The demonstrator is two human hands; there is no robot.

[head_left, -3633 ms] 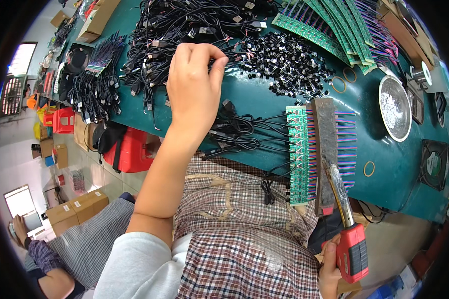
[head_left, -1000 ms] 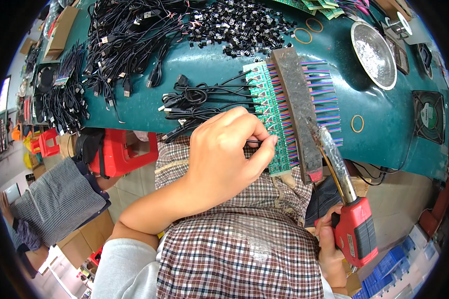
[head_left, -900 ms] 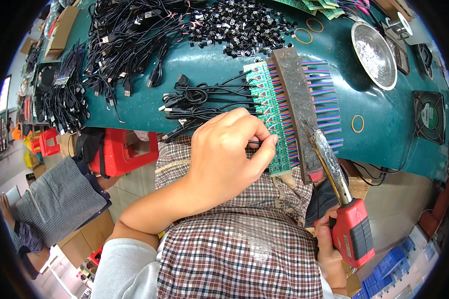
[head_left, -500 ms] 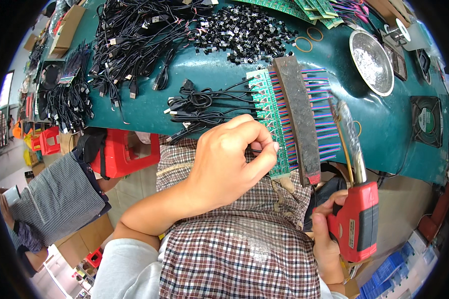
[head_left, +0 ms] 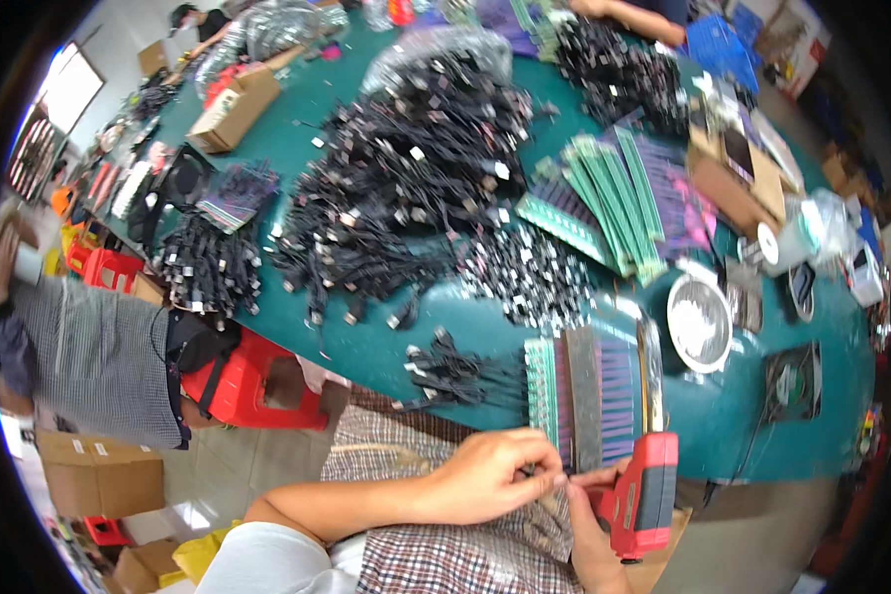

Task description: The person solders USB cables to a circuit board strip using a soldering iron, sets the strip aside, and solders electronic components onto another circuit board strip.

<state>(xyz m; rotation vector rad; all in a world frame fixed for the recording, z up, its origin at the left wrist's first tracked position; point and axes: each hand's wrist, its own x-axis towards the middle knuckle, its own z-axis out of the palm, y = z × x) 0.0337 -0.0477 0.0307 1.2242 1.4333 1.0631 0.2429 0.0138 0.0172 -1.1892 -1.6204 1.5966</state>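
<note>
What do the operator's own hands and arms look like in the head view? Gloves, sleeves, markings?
Left hand and right hand both bare: no gloves, no wristband visible. Left arm: plain whitish short sleeve, forearm uncovered. Right sleeve not in view. Checked apron-like garment at the torso.

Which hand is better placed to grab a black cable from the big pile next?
Probably the left hand: it looks nearer the black cable pile, and the right hand holds the red-and-black tool. Whether the left one pinches anything is too blurred to tell.
</note>
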